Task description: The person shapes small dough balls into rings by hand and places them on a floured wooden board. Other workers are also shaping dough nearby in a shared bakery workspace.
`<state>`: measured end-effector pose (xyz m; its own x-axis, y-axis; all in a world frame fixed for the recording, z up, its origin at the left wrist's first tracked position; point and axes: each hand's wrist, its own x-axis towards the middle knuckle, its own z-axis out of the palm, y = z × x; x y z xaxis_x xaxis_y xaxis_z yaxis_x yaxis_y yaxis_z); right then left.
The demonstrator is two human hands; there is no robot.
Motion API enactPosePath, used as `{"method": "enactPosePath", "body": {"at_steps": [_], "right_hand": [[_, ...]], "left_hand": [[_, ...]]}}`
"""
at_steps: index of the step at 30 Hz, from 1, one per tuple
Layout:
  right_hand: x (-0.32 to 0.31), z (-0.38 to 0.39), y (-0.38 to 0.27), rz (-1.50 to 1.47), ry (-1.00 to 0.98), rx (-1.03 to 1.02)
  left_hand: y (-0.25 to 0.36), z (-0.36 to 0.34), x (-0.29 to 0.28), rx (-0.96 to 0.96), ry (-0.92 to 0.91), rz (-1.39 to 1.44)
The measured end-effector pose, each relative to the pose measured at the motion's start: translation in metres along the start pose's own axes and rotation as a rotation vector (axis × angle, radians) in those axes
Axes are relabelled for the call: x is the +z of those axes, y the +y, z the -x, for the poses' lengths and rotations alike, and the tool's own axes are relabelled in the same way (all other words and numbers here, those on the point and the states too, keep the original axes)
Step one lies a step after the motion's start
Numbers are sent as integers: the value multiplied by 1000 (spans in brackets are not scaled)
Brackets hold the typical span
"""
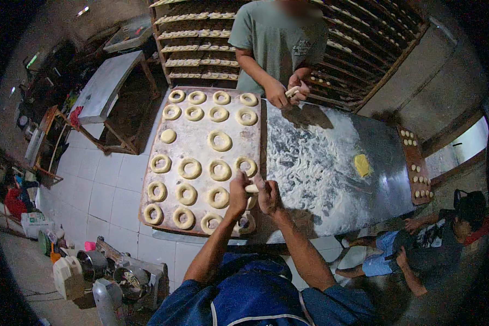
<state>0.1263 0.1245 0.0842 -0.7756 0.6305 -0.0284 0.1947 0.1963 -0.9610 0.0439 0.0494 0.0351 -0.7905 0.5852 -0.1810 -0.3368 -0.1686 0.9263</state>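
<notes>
My left hand (pixel 238 194) and my right hand (pixel 269 196) are close together over the right edge of a floured board (pixel 194 140). Both are closed on a pale piece of dough (pixel 251 188), pinched between the fingers; its full shape is partly hidden. Rows of dough rings (pixel 189 168) lie on the board, with one round dough ball (pixel 168 136) among them at the left. A ring (pixel 246 164) sits just beyond my left hand. Across the table, a co-worker (pixel 280 51) holds another piece of dough (pixel 292 92) in both hands.
Right of the board, the metal table (pixel 386 174) is strewn with flour and bears a yellow lump (pixel 362 165). Racks of dough rings (pixel 198 49) stand at the back. Another person (pixel 418 239) sits at the lower right. Pots (pixel 131 277) and containers crowd the lower left floor.
</notes>
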Motion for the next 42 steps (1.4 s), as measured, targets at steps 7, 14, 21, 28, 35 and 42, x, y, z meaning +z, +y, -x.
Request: {"method": "enactPosePath", "body": {"at_steps": [7,14,21,28,35,42], "right_hand": [[-20,-80,32,-56,-85,-62],[-11,-180,45,182,-12,-119],[-49,-96,166,253,70,179],[-84,48,126,328,35,-42],[-19,85,39,221,-43,221],[64,48,20,464,-76,-198]], "left_hand": [[-3,-70,7,526,132,-711],[34,-160,0,234,382,-885],[39,-10,-32,599,511,-894],[10,186,-118,178,700,-943],[41,139,-132,461,351,-1104],[36,35,-119,567,114,-1228]]}}
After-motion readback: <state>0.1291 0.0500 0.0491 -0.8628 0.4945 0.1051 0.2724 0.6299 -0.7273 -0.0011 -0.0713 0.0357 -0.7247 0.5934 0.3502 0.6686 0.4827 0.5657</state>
